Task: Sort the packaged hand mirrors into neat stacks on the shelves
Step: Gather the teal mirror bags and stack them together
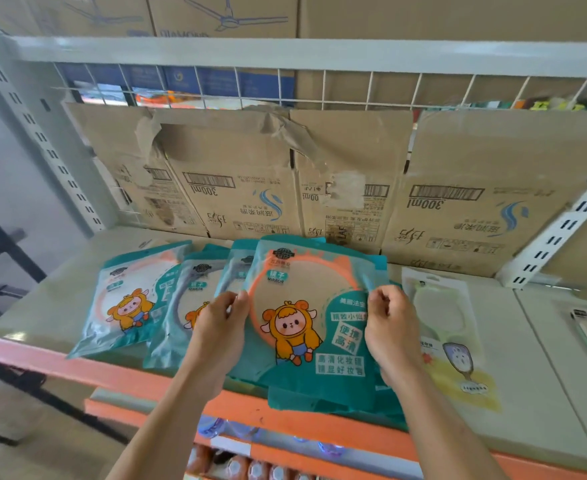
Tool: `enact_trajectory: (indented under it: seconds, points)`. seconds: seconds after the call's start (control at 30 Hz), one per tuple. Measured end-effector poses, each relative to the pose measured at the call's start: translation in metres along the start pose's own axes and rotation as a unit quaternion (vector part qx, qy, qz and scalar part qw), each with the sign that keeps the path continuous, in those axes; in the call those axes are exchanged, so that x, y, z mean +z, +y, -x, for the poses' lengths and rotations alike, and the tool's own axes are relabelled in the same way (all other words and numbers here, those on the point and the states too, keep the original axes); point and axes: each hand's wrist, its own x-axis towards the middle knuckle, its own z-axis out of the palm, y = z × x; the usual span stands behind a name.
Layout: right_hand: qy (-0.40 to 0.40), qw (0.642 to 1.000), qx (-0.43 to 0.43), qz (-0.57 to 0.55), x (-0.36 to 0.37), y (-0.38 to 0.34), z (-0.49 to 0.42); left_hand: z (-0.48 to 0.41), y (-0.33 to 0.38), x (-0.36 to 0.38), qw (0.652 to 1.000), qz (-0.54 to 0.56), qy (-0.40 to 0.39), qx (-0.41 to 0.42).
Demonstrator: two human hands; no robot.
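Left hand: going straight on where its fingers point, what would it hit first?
Probably the teal pack tucked behind the top mirror pack that the left hand pinches, then the cardboard backing; depth is unclear.

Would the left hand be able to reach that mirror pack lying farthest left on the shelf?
Probably yes: the leftmost pack lies exposed on the shelf with nothing between it and the left hand, though that hand pinches the front pack.
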Motion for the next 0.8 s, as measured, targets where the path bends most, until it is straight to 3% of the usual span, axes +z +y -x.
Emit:
enact_trajectory:
  seconds: [0.23, 0.8]
  points:
    - [0.076, 0.997, 0.027, -0.003, -0.032, 0.015, 0.008, 0.005, 0.007, 0.031, 0.998, -0.002, -0.043, 0.043]
    - [0.124, 0.989, 0.076, -0.033, -0.15, 0.071, -0.013, 0.051, 0.043, 0.15, 0.993, 0.013, -0.106, 0.053]
